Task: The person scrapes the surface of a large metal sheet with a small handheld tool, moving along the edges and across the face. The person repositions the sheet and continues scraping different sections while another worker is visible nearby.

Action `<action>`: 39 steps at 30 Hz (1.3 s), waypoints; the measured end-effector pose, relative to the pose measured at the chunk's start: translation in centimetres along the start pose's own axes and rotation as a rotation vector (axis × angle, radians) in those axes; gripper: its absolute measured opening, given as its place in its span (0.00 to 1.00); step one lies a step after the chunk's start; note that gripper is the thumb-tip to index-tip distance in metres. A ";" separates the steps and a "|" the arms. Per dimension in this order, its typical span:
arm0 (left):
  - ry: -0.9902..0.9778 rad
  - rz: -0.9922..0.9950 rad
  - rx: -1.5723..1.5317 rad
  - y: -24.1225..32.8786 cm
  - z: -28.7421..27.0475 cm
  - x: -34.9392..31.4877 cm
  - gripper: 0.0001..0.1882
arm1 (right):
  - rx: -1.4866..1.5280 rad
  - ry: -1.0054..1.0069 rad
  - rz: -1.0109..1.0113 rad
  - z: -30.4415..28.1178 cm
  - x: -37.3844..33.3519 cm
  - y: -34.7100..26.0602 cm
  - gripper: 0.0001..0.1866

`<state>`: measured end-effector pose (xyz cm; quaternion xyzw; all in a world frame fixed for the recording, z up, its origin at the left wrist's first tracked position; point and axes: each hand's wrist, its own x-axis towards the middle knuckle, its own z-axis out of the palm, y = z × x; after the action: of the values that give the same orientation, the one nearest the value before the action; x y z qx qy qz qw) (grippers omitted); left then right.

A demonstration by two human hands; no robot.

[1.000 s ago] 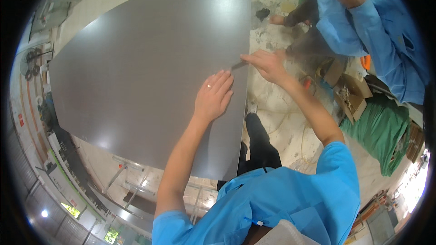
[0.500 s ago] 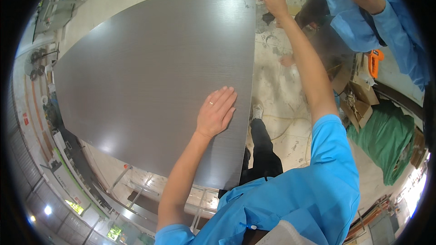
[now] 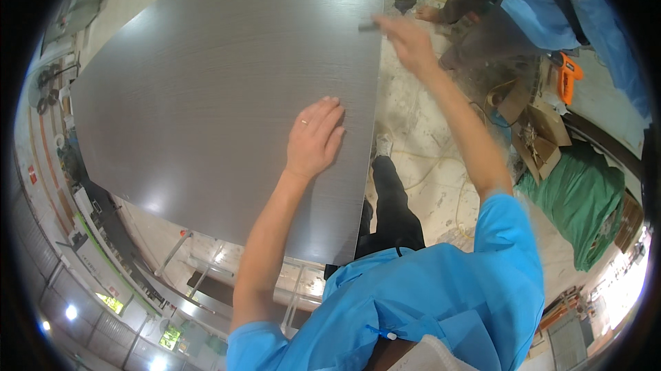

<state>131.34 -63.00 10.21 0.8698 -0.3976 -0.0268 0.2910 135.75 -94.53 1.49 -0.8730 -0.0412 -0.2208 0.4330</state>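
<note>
Grey panel [image 3: 206, 116] laid beneath left hand [image 3: 315, 138] | left palm rested there, fingers extended, nothing gripped | dark strip [image 3: 368, 27] pointed leftward from right fingertips, over panel's edge; contact not discernible | strip pinched by blurred right hand [image 3: 412, 47]

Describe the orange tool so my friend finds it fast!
From the big grey board, go right past the right hand to the open cardboard box. Above that in the picture is the pistol-shaped tool, bright orange, unlike the brown box or green sheeting.
</note>
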 end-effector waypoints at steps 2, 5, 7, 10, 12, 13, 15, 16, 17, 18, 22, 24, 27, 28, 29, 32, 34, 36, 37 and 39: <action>0.079 -0.126 -0.026 -0.5 -0.1 -0.7 0.18 | -0.016 -0.089 -0.047 -0.1 -3.8 -2.9 0.22; 0.270 -0.450 -0.061 -2.0 -1.1 -3.1 0.20 | 0.060 -0.206 -0.112 -0.8 -4.9 -4.7 0.22; 0.327 -0.609 0.036 -3.3 -3.2 -6.2 0.23 | 0.039 -0.255 0.090 -1.2 -2.4 -3.5 0.22; 0.234 -0.748 0.337 -4.9 -7.4 -13.3 0.26 | 0.058 -0.006 0.201 -2.0 4.5 1.5 0.20; 0.341 -0.782 0.383 -5.9 -8.5 -16.8 0.27 | 0.114 -0.038 0.210 -1.0 5.2 2.7 0.21; 0.380 -0.928 0.365 -6.1 -8.6 -18.2 0.28 | 0.144 -0.029 0.197 -0.4 4.3 2.4 0.21; 0.351 -0.874 0.418 -6.7 -8.5 -19.6 0.29 | -0.063 -0.040 -0.052 0.5 -0.5 0.0 0.24; 0.322 -0.841 0.449 -6.8 -8.3 -19.9 0.29 | -0.054 -0.045 -0.092 0.8 -3.8 -2.0 0.24; 0.334 -0.888 0.449 -6.8 -8.2 -19.9 0.29 | 0.018 -0.061 -0.126 1.1 -7.3 -4.4 0.26; 0.333 -0.877 0.460 -6.9 -8.1 -19.7 0.29 | 0.089 -0.070 -0.132 1.3 -10.6 -6.7 0.28; 0.328 -0.882 0.474 -6.8 -8.3 -18.9 0.30 | -0.029 -0.395 -0.133 -0.1 -16.1 -11.4 0.29; 0.355 -0.840 0.456 -6.8 -8.5 -18.9 0.29 | 0.103 -0.293 -0.027 -0.4 -13.1 -9.7 0.28; 0.372 -0.813 0.445 -6.9 -8.4 -19.3 0.29 | 0.047 -0.125 0.136 -0.5 -5.8 -5.0 0.29; 0.383 -0.798 0.440 -7.0 -8.4 -19.5 0.29 | 0.061 -0.155 0.143 -0.1 -5.2 -4.6 0.29; 0.382 -0.796 0.433 -7.1 -8.4 -19.6 0.29 | 0.088 -0.132 0.129 0.2 -5.1 -4.5 0.29; 0.395 -0.768 0.366 -7.1 -8.2 -20.4 0.29 | 0.134 -0.100 0.043 1.0 -10.6 -7.8 0.31; 0.375 -0.709 0.337 -6.4 -8.2 -21.5 0.29 | 0.129 -0.127 -0.017 1.6 -16.6 -11.5 0.32; 0.301 -0.732 0.357 -4.7 -8.0 -23.4 0.29 | 0.191 -0.158 -0.035 1.6 -22.2 -15.4 0.33; 0.269 -0.736 0.363 -3.7 -7.7 -24.4 0.29 | 0.261 -0.200 -0.030 1.6 -24.0 -16.7 0.33; 0.251 -0.725 0.374 -1.5 -7.0 -26.5 0.29 | 0.217 -0.312 -0.075 1.3 -24.7 -17.3 0.30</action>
<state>116.25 -40.11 10.35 0.9876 -0.0254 0.0511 0.1463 109.48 -79.77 3.18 -0.8426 -0.1639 -0.0927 0.5046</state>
